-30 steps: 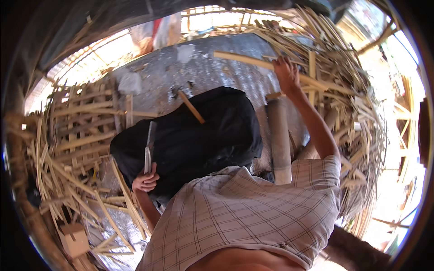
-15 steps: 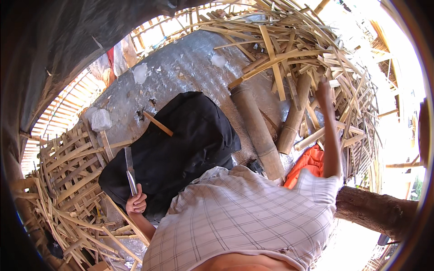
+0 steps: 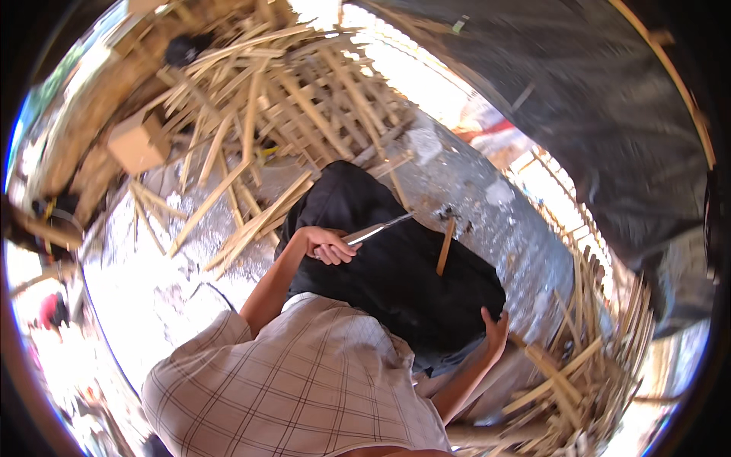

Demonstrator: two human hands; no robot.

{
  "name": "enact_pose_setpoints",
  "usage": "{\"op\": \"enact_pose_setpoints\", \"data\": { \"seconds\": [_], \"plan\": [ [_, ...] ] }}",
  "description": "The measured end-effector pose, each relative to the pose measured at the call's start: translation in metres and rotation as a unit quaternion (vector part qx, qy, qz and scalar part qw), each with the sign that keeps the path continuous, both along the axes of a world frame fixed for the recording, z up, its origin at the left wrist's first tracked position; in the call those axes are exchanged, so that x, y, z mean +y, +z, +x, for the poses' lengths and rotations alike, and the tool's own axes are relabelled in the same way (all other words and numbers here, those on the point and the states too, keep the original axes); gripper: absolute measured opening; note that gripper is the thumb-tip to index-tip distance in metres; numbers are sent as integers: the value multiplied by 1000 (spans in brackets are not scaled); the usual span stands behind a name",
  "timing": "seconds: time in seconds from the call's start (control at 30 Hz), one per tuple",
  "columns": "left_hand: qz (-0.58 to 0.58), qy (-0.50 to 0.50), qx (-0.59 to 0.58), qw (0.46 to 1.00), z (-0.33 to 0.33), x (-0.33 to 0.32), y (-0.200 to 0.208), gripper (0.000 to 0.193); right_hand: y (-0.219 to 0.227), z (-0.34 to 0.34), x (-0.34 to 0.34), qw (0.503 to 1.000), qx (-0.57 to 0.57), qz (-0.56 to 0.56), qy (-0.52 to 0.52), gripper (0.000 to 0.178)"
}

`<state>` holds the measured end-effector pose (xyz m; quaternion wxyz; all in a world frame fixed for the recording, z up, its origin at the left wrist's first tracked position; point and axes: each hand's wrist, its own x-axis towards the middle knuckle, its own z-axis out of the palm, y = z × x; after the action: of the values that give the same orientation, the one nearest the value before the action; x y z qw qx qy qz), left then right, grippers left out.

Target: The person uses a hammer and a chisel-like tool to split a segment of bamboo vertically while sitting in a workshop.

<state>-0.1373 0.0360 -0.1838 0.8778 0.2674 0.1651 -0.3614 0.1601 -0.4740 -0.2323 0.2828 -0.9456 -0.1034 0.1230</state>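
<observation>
My left hand (image 3: 327,245) is closed around the handle of a knife (image 3: 384,227), and its long metal blade points to the right and away from me. Under the blade, a black cloth (image 3: 373,282) lies over my lap. A short flat wooden strip (image 3: 446,247) lies across the cloth's far edge. At the right edge of the cloth is my right hand (image 3: 495,333), with its fingers apart and nothing visible in them.
Split bamboo strips (image 3: 297,95) are heaped at the far left, beside a cardboard box (image 3: 139,142). More strips (image 3: 563,373) lie at the right. A grey sheet (image 3: 487,183) covers the ground beyond the cloth, and a dark tarp (image 3: 586,99) hangs at the upper right.
The view has swung to the left. My right hand has come back from the bamboo pile to the cloth's edge. The knife in my left hand has tipped over toward the right.
</observation>
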Motion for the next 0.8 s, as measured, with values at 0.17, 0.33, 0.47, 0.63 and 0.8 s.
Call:
{"op": "enact_pose_setpoints", "data": {
  "seconds": [0.17, 0.33, 0.47, 0.63, 0.8],
  "plan": [
    [-15, 23, -80, 996, -5, -7, 2, 13, -8, 1, -22, 995, 78, 46, -31, 88],
    [-37, 8, -79, 996, -2, -5, 2, 12, -2, -17, -47, 980, 165, 55, -99, 72],
    [-58, -14, -63, 996, 3, -1, -1, 14, 17, -54, -38, 964, 227, 64, -127, 65],
    [-100, -45, -41, 993, -1, 12, -1, 18, 3, -86, -32, 964, 213, 53, -153, 55],
    [-141, -73, -39, 986, 3, 17, -9, 16, -22, -92, -45, 973, 159, 49, -159, 57]
  ]
}}
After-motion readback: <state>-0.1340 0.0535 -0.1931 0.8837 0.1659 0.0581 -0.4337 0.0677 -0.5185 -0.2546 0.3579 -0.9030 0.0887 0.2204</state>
